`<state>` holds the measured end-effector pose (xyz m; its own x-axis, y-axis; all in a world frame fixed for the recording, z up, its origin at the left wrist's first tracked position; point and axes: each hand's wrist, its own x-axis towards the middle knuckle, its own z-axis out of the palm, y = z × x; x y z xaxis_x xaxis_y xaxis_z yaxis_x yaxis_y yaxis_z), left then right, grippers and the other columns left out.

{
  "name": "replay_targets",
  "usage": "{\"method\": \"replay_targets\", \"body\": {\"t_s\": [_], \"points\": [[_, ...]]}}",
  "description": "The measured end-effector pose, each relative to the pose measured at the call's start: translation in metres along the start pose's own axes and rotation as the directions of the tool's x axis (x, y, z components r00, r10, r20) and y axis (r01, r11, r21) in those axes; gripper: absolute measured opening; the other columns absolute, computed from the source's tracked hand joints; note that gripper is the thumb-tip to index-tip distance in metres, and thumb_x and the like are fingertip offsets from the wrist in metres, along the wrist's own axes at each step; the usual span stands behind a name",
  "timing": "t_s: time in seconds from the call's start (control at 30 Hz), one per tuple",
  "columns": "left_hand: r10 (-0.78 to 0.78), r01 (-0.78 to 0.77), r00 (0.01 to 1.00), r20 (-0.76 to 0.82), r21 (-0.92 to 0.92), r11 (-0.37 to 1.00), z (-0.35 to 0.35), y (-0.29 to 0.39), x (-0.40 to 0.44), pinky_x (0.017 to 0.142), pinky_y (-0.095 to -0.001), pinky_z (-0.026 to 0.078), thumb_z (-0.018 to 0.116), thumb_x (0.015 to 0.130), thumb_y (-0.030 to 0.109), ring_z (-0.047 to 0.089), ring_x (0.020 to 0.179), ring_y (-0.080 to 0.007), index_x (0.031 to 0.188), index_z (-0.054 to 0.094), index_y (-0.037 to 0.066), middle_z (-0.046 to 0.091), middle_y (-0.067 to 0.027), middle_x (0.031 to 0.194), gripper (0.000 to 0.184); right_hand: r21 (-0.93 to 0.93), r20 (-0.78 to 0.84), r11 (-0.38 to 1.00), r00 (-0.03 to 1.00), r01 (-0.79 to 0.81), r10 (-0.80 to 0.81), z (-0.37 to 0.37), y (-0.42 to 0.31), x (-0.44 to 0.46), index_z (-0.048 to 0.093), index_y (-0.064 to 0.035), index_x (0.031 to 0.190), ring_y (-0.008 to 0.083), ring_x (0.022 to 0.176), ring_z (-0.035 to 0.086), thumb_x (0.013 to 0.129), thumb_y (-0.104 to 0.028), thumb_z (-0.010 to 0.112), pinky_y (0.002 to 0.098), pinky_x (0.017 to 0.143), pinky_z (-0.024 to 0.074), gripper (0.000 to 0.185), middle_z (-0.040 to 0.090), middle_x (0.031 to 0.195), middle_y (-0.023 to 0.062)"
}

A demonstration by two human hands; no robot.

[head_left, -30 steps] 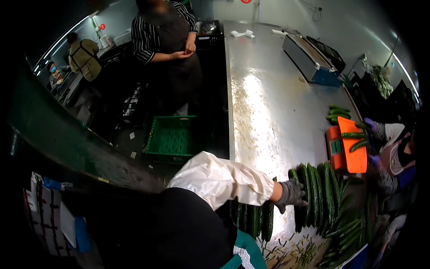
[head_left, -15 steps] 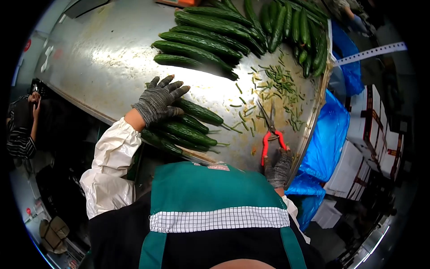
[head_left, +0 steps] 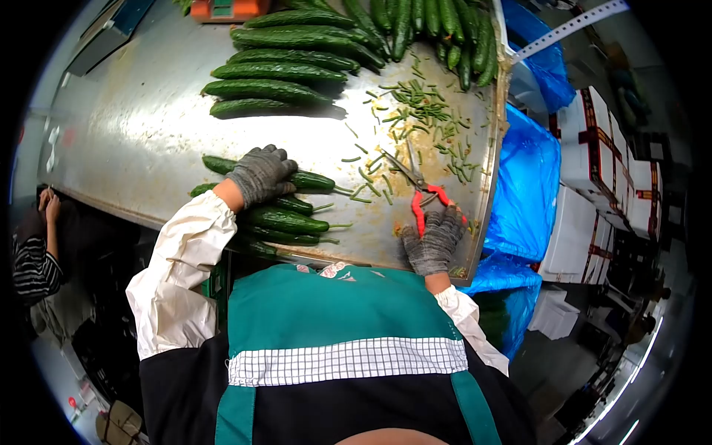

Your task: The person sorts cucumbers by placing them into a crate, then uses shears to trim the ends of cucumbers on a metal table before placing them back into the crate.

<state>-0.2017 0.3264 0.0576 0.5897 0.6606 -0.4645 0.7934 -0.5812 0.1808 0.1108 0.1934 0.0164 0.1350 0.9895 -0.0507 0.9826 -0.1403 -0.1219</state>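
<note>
My left hand [head_left: 261, 175], in a grey knit glove, has its fingers curled over a dark green cucumber [head_left: 313, 181] near the table's front edge. Under and beside that hand lie several more cucumbers [head_left: 280, 219], their stem ends pointing right. My right hand [head_left: 434, 241], gloved too, is closed around the red handles of a pair of pruning shears [head_left: 417, 179]. The blades are parted and point away from me, over the metal surface and short of the cut stems [head_left: 423, 104]. Part of the handles is hidden by the glove.
Across the metal table [head_left: 148, 119] lies a row of cucumbers [head_left: 282, 72], with a heap [head_left: 445, 22] at the far right. An orange device [head_left: 230, 10] stands at the back. Blue plastic [head_left: 523, 193] and white boxes [head_left: 597, 141] are to the right. Another person's hand [head_left: 49, 204] shows at left.
The view has shifted, so the table sits higher and further left. My left fingers, spread before, are now curled over the cucumber. My right hand covers more of the shears' handles.
</note>
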Motion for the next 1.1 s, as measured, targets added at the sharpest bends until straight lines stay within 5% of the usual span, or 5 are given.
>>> {"method": "replay_targets", "body": {"t_s": [0.53,0.63,0.73,0.87,1.1], "points": [[-0.144,0.140,0.990,-0.012,-0.157,0.978,-0.005,-0.003,0.031,0.080,-0.0404,0.042,0.049,0.082,0.038,0.051,0.096,-0.0338,0.112,0.047,0.005,0.048,-0.0186,0.108,0.045,0.066,0.053,0.998,0.999,-0.003,-0.001,-0.007,0.014,0.025,0.053,-0.0028,0.098,0.0362,0.101,0.042,0.058,-0.023,0.065,0.0454,0.086,0.0349,0.047,0.044,0.109,0.0204],[-0.153,0.141,0.987,-0.046,-0.192,0.971,-0.005,-0.003,0.030,0.080,-0.0402,0.043,0.048,0.082,0.039,0.051,0.095,-0.0337,0.112,0.047,0.005,0.048,-0.0184,0.107,0.045,0.294,-0.010,0.953,0.997,0.077,-0.077,-0.027,0.007,0.011,0.050,-0.0013,0.096,0.0359,0.087,0.050,0.061,-0.015,0.063,0.0406,0.074,0.0423,0.039,0.047,0.100,0.0241],[-0.141,0.128,0.988,-0.065,-0.173,0.977,-0.006,-0.002,0.035,0.079,-0.0401,0.043,0.047,0.083,0.038,0.051,0.095,-0.0333,0.113,0.047,0.005,0.049,-0.0179,0.105,0.045,0.695,0.258,0.716,0.953,-0.067,-0.161,-0.045,-0.005,0.001,0.045,-0.0023,0.095,0.0255,0.069,0.052,0.076,-0.011,0.053,0.0353,0.065,0.0431,0.022,0.053,0.079,0.0171],[-0.161,0.152,0.985,-0.055,-0.149,0.977,-0.006,0.003,0.040,0.079,-0.0401,0.043,0.047,0.082,0.038,0.051,0.095,-0.0332,0.111,0.048,0.005,0.049,-0.0179,0.106,0.044,0.752,0.575,0.502,0.797,-0.426,-0.186,-0.042,-0.012,0.000,0.045,-0.0014,0.093,0.0222,0.061,0.055,0.078,-0.013,0.051,0.0347,0.057,0.0433,0.020,0.051,0.075,0.0143],[-0.165,0.156,0.984,-0.070,-0.117,0.981,-0.005,0.008,0.040,0.078,-0.0412,0.043,0.048,0.081,0.038,0.051,0.094,-0.0329,0.106,0.050,0.005,0.049,-0.0172,0.102,0.042,0.739,0.612,0.468,0.774,-0.485,-0.164,-0.027,-0.032,0.013,0.045,-0.0015,0.093,0.0194,0.056,0.056,0.078,-0.015,0.051,0.0333,0.054,0.0434,0.021,0.052,0.069,0.0125]]}}
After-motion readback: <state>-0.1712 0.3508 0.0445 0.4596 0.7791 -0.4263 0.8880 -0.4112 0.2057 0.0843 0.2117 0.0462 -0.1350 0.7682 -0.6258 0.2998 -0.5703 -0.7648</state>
